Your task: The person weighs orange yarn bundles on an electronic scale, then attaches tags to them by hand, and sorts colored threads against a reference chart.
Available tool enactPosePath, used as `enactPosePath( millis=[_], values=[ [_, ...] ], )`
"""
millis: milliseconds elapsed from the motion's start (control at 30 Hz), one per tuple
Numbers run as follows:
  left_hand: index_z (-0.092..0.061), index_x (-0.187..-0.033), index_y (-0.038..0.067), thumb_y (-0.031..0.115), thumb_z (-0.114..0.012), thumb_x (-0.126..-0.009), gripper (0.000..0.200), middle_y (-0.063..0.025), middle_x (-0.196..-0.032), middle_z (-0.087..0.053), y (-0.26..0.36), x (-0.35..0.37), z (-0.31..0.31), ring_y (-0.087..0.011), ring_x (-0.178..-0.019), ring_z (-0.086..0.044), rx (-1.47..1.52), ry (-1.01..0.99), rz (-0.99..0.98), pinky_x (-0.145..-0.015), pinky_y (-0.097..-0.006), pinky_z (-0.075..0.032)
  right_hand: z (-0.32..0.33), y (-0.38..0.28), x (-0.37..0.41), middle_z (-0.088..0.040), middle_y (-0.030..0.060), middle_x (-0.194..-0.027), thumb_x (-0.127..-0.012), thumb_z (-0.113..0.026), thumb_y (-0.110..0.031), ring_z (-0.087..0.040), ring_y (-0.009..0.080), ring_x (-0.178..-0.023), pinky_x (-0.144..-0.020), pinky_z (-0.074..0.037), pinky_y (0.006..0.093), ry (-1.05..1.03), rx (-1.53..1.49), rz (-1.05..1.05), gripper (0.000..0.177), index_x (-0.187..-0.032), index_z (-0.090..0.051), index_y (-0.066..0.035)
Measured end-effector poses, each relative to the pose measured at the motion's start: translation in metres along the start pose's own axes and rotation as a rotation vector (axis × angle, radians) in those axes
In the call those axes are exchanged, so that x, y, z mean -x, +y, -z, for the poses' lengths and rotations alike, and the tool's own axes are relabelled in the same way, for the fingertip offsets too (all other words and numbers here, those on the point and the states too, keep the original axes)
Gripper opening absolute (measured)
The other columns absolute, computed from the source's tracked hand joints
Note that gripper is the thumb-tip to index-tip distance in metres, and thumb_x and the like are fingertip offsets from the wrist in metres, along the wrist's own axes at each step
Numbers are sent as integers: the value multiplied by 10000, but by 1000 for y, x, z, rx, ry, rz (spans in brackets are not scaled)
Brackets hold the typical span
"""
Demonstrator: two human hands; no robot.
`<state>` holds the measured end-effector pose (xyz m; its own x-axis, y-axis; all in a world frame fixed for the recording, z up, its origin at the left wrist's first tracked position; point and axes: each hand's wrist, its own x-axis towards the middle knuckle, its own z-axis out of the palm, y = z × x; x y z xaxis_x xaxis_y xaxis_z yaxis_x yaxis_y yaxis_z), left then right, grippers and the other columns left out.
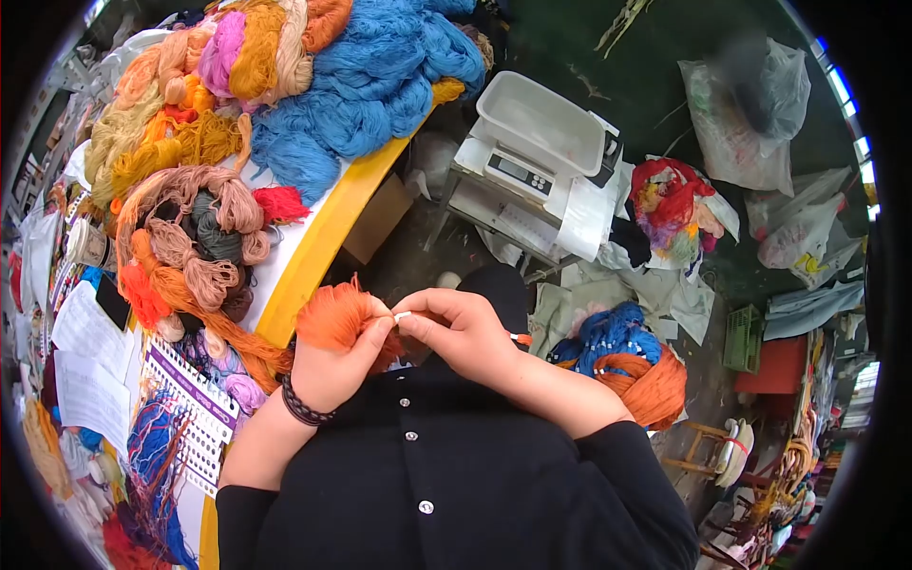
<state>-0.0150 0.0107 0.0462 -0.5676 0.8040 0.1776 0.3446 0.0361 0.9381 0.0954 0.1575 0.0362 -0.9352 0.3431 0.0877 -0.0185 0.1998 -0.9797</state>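
Observation:
In the head view a bundle of orange yarn (332, 318) is held in my left hand (344, 366), with its loose strands fanning out above the fingers. My right hand (465, 332) pinches a small white strip (402, 314) between thumb and forefinger, right beside the left fingertips. Both hands meet in front of the black shirt, close to the yellow table edge (318, 247). Part of the yarn is hidden behind my left fingers.
Blue yarn (380, 76) and other coloured skeins cover the table at left, with a purple-edged card (195, 399) and papers (90, 380). A scale with a white tray (541, 122) stands ahead. Blue and orange skeins (632, 366) lie at right, near plastic bags (746, 128).

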Motion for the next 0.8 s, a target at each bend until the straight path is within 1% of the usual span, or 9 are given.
enactPosePath(
  millis=[33, 133, 167, 233, 333, 367, 433, 633, 800],
  values=[
    [-566, -847, -23, 172, -538, -921, 210, -15, -755, -581, 4, 3, -4, -91, -675, -567, 87, 20, 58, -630, -248, -473, -1, 1, -1, -596, 62, -702, -815, -660, -97, -567, 143, -656, -600, -441, 274, -26, -201, -135, 93, -874, -644, -27],
    [-582, -856, -6, 191, -543, -922, 211, -3, -718, -567, -1, -4, -5, -70, -608, -528, 280, -24, 145, -564, -217, -435, 8, -8, -2, -605, 84, -737, -812, -650, -83, -579, 191, -673, -620, -452, 297, 50, 245, 247, 91, -881, -635, -25],
    [-599, -868, 15, 218, -555, -918, 213, 10, -687, -556, -3, -2, 1, -41, -539, -464, 563, -113, 458, -496, -186, -364, 8, -7, -2, -610, 103, -752, -806, -644, -82, -588, 241, -686, -643, -459, 326, 78, 358, 401, 90, -874, -627, -25],
    [-613, -866, 39, 241, -561, -914, 214, 21, -668, -554, -3, -1, 8, -14, -506, -415, 716, -327, 584, -462, -170, -297, 8, -6, -1, -617, 81, -748, -820, -639, -88, -589, 201, -673, -617, -455, 305, 77, 324, 358, 94, -883, -619, -23],
    [-618, -841, 21, 151, -583, -889, 143, 3, -679, -574, 2, 4, -10, -61, -549, -489, 449, -96, 327, -506, -196, -377, 3, 4, 6, -622, 3, -730, -852, -635, -115, -560, 78, -632, -549, -429, 226, -35, -387, -156, 104, -892, -610, -22],
    [-619, -832, 12, 111, -593, -873, 111, -8, -686, -584, 6, 4, -11, -83, -573, -520, 269, -44, 147, -535, -210, -412, 11, 5, 7, -638, 27, -824, -863, -632, -109, -585, 73, -725, -671, -470, 214, -130, -520, -343, 139, -933, -603, 8],
    [-620, -825, -11, 36, -597, -834, 53, -38, -714, -602, 2, 2, -6, -126, -638, -564, 100, -110, 4, -615, -245, -457, 20, 12, 11, -636, 19, -820, -851, -644, -107, -581, 63, -718, -663, -462, 206, -112, -547, -391, 124, -925, -610, -13],
    [-629, -984, 1, 150, -594, -884, 182, 28, -727, -570, -27, 4, 13, -49, -622, -482, 458, -95, 456, -569, -181, -365, 129, 35, 47, -569, -40, -704, -874, -618, -210, -493, 26, -550, -479, -366, 164, 654, -316, -324, 188, -988, -622, -60],
    [-587, -1136, -3, 232, -706, -804, 424, 46, -752, -551, -52, 6, 37, -21, -591, -442, 523, -321, 513, -506, -164, -310, 197, 56, 132, -590, -34, -758, -857, -643, -151, -520, 33, -625, -558, -400, 194, 941, -192, -237, 166, -965, -628, -26]
  ],
)
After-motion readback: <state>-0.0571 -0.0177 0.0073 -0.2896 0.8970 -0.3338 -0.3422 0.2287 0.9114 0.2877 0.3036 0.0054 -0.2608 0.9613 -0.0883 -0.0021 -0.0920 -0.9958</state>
